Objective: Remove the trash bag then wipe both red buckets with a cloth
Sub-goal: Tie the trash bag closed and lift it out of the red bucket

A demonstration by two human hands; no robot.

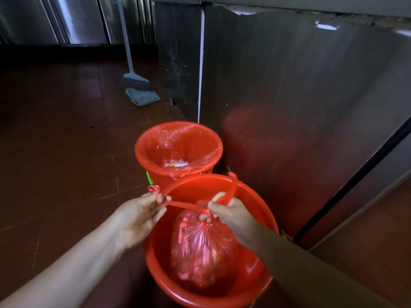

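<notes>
I see left hand [142, 215] pinching a trash bag [203, 252] tie | right hand [231, 213] gripping the knot | bag inside near red bucket [255, 196] | far red bucket [155, 165] lined.

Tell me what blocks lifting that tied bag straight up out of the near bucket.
Nothing visible does. The tied bag sits loose inside the near bucket, whose mouth is open above it. The left hand and right hand already hold its handle strips at the knot.

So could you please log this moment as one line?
left hand: pinches bag tie | right hand: pinches knot | trash bag: in near bucket | far bucket: lined
</notes>
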